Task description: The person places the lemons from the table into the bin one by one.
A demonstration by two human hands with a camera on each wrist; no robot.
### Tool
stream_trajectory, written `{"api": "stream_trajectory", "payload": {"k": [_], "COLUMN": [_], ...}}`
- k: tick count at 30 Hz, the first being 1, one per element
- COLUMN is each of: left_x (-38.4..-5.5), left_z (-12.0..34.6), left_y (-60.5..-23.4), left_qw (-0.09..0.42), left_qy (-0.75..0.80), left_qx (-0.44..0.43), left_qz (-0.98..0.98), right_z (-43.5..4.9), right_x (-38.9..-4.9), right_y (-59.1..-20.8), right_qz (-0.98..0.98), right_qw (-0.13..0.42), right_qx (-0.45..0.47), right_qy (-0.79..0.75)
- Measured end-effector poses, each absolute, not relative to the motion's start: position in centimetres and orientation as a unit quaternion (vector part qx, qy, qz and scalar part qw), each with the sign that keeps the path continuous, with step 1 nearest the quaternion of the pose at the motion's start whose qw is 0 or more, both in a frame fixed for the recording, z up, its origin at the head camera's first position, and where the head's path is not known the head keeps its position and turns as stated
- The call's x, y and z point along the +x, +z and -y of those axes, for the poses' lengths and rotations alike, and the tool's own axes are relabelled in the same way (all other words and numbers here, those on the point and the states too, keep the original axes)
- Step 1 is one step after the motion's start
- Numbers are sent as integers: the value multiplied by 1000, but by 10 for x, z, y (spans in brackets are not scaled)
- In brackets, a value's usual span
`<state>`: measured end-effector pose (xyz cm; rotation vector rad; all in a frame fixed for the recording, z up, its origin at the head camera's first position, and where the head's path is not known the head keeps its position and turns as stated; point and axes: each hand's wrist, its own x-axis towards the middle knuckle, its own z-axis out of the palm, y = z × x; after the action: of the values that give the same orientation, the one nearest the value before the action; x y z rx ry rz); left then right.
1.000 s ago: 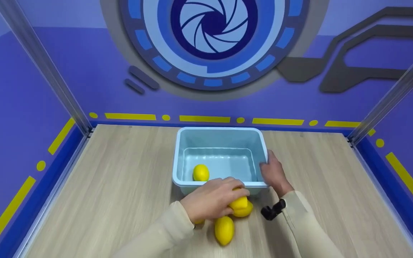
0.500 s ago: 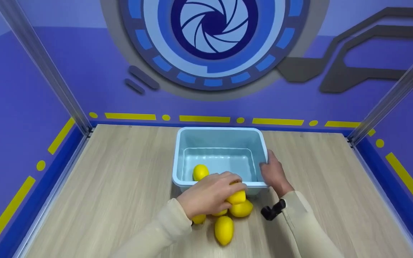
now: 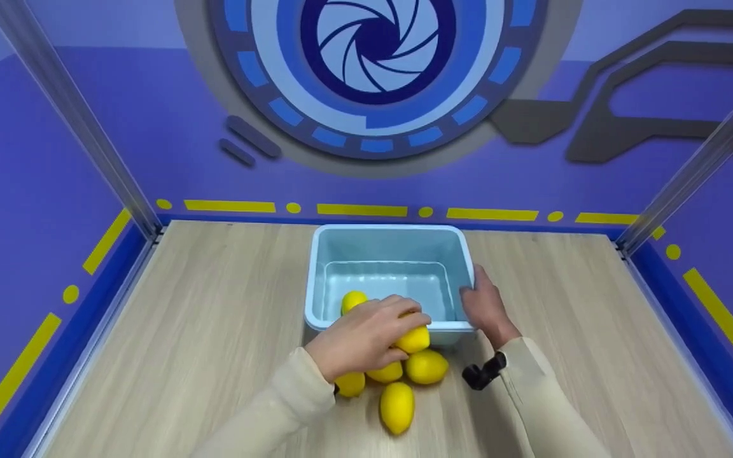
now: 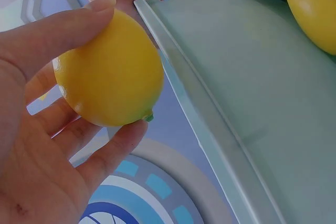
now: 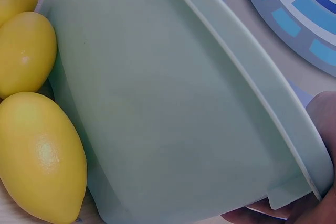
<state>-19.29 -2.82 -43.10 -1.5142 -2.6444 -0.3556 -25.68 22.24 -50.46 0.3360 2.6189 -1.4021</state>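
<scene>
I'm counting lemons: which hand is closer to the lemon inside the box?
Left. The left hand, holding another lemon, is in front, partly hiding the inside lemon; the right hand is across, gripping the box on its right.

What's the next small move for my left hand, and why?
Probably ease the held lemon over the near rim into the bin: your left hand grips it close by, another lemon lies inside, and your right hand holds the bin's side.
</scene>
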Motion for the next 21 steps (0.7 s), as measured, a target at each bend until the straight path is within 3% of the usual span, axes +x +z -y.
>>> {"api": "stream_trajectory", "payload": {"k": [21], "left_x": [-201], "left_z": [40], "left_y": [-428], "left_qw": [63], "left_qy": [-132], "left_qx": [-470], "left_qz": [870], "right_z": [-223], "right_x": [-258], "right_y": [-505], "right_qz": [-873], "right_qw": [80], "right_qx": [114], "right_qy": [-467]}}
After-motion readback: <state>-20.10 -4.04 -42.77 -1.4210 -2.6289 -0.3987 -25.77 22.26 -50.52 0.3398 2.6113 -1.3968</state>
